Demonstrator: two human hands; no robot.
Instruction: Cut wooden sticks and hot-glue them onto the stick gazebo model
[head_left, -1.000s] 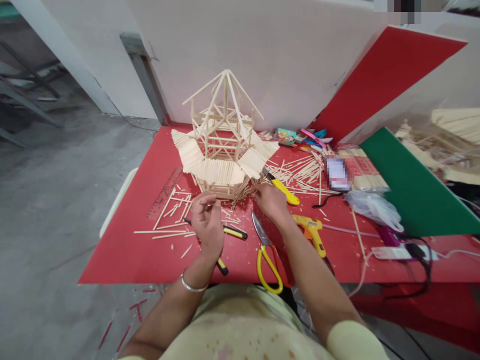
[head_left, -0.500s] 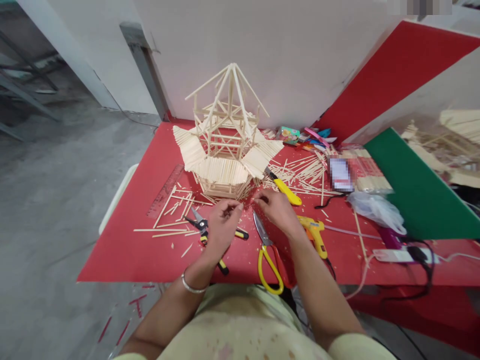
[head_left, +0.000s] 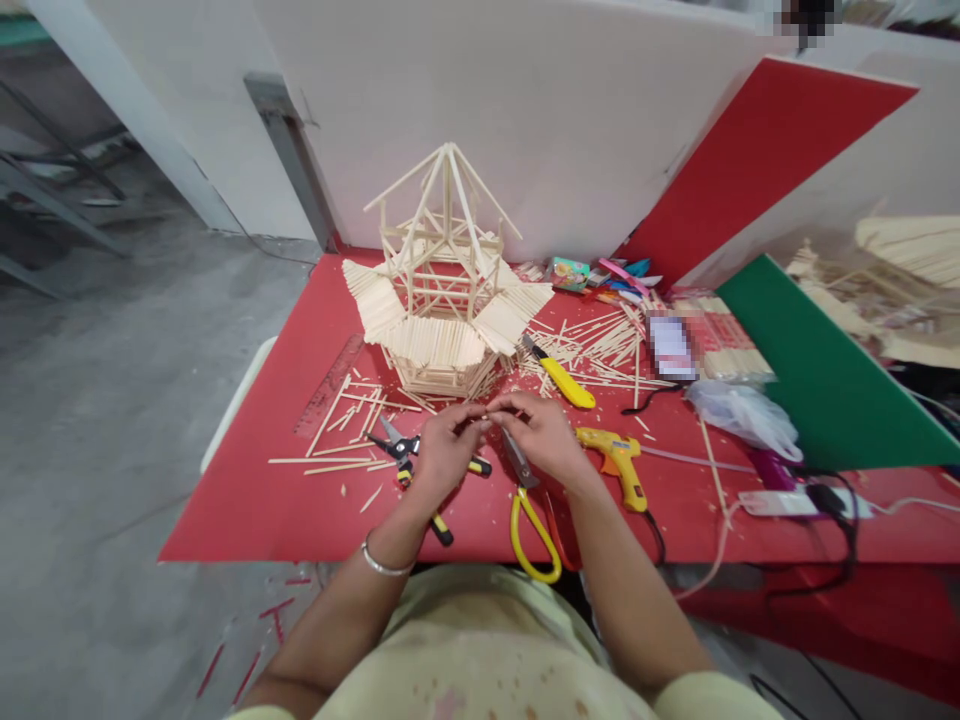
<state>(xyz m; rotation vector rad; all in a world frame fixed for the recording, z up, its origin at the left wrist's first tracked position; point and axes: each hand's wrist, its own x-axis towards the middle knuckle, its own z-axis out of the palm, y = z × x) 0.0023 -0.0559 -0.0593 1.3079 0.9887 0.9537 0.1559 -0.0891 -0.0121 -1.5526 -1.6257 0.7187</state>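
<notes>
My left hand (head_left: 442,455) and my right hand (head_left: 538,432) meet in front of me over the red table (head_left: 247,500), fingertips pinched together on a short thin wooden stick (head_left: 486,415). Just beyond them stands a stick-built house model (head_left: 442,290) with a pointed roof frame. Small black-and-yellow cutters (head_left: 401,450) lie under my left hand. Yellow-handled scissors (head_left: 529,510) lie under my right hand. A bangle sits on my left wrist.
A yellow utility knife (head_left: 562,378), a yellow glue gun (head_left: 619,460), loose sticks (head_left: 607,345), a ruler (head_left: 330,385), a plastic bag (head_left: 742,415) and a power strip with cables (head_left: 802,500) lie on the table. White, red and green boards (head_left: 817,370) stand behind and right.
My left hand swung right from over the cutters and my right hand drew back from the model; both now meet, pinching a stick.
</notes>
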